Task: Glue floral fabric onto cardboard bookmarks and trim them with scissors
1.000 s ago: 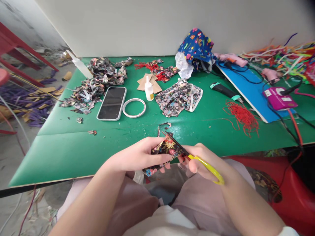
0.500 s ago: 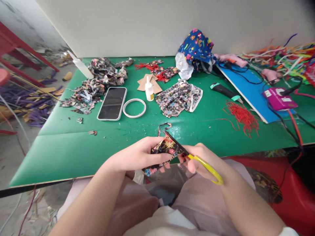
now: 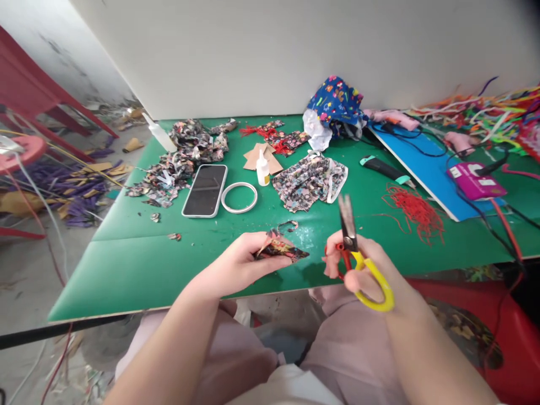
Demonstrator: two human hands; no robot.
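Note:
My left hand (image 3: 242,261) is closed on a small piece of dark floral fabric (image 3: 278,248) above the front of the green table (image 3: 139,270). A point of the cloth sticks out to the right past the fingers. In my right hand (image 3: 365,270) is a pair of scissors (image 3: 349,233) with yellow and red handles, blades pointing up and apart from the cloth. Just beyond the left hand lies a thin curled fabric strip (image 3: 289,226). Farther back rests a gathered floral cloth (image 3: 310,179) with a white edge.
A phone (image 3: 205,191), a white ring (image 3: 239,198), a small glue bottle (image 3: 262,169) and a heap of fabric scraps (image 3: 185,149) lie behind the hands. To the right are a utility knife (image 3: 386,170), red threads (image 3: 415,211), a blue board (image 3: 417,163) and a magenta box (image 3: 476,181) with cables.
The scissors have come away from the fabric, moving right with my right hand and turning upright. My left hand still grips the cloth, now tilted flatter. The view has shifted slightly.

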